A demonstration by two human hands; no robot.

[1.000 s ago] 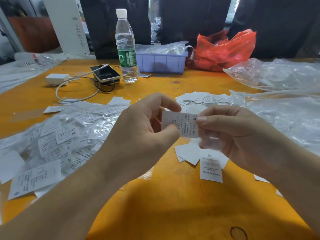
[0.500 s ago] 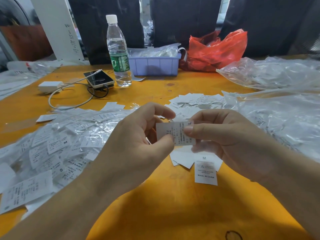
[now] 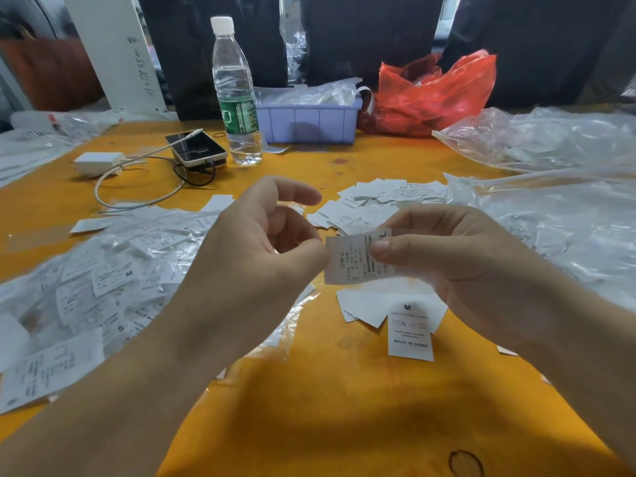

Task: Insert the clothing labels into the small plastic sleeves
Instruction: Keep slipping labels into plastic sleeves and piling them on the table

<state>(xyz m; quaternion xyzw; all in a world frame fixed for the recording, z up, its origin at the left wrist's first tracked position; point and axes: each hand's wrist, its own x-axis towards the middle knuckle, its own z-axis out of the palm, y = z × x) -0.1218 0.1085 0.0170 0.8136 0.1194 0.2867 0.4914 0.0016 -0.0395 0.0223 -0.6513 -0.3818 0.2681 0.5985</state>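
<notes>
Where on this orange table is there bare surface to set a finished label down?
Bare orange table lies nearest the person, between the forearms, below the white "MADE IN CHINA" label. A smaller bare strip runs between the clear water bottle and the scattered white labels. The left is crowded with sleeved labels, the right with clear plastic bags.

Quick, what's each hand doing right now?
Left hand: pinches the label's left edge.
Right hand: pinches the same label.
</notes>
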